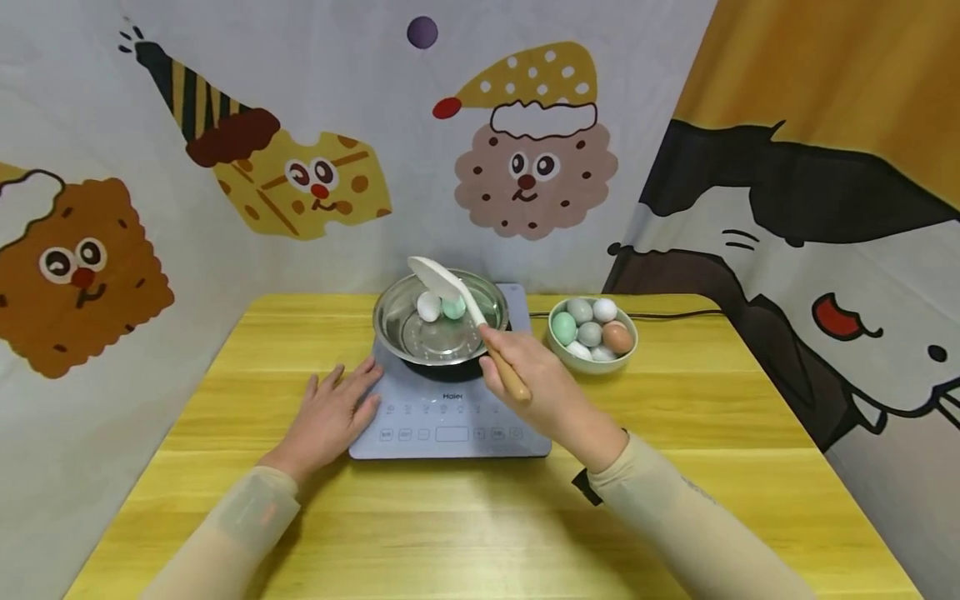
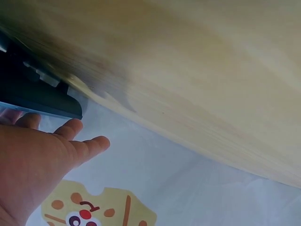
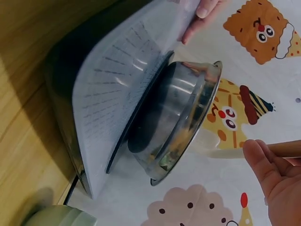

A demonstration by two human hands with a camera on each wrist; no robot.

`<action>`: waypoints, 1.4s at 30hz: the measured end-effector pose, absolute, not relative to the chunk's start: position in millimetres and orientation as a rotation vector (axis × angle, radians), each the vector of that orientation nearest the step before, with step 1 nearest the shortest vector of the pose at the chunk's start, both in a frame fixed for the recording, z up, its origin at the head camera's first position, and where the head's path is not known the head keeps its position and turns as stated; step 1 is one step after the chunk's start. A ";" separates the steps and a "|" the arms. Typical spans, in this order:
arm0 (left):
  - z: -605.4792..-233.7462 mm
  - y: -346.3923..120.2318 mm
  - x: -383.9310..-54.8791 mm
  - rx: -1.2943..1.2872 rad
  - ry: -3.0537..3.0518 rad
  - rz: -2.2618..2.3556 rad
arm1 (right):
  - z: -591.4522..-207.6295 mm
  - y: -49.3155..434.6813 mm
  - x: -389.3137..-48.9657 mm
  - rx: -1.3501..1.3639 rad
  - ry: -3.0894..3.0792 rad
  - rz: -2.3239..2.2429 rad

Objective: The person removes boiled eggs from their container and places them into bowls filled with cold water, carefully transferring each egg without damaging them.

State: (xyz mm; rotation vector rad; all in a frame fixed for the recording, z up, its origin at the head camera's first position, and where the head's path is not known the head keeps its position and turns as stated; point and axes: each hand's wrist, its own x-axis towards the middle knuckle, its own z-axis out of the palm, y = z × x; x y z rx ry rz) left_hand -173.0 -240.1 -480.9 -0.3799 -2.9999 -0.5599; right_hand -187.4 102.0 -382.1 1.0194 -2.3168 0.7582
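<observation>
My right hand (image 1: 536,379) grips the wooden handle of a white cooking spoon (image 1: 468,302), whose head slants over the steel pan (image 1: 397,342). Inside the pan are a white egg (image 1: 429,307) and a pale green egg (image 1: 453,309), partly behind the spoon. The pan stands on a light induction cooker (image 1: 450,446). My left hand (image 1: 326,421) rests against the cooker's left edge, fingers extended; the left wrist view shows this hand (image 2: 42,155) beside the cooker's dark underside. In the right wrist view, fingers of the right hand (image 3: 282,183) pinch the handle.
Right of the cooker, a pale green bowl (image 1: 592,364) holds several white, green, grey and brown eggs. A black cord (image 1: 675,316) runs along the back of the wooden table (image 1: 465,533). A cartoon-printed cloth (image 1: 420,167) hangs behind.
</observation>
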 end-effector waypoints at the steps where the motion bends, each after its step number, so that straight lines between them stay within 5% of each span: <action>1: -480.7 -240.2 -172.7 -0.380 -3.001 -0.562 | -382.6 102.3 -187.2 1.042 -2.305 0.741; 15: -483.6 -239.7 -174.7 -0.386 -3.015 -0.577 | -389.9 108.5 -175.9 1.146 -2.213 0.837; 23: -480.8 -239.0 -175.4 -0.381 -3.032 -0.582 | -401.5 120.1 -164.3 1.061 -2.038 1.354; 30: -480.6 -239.0 -175.4 -0.371 -3.039 -0.579 | -395.0 130.9 -169.6 0.461 -1.962 2.355; 42: -480.4 -237.8 -172.3 -0.376 -3.006 -0.612 | -387.4 140.0 -184.6 -0.047 -1.727 2.726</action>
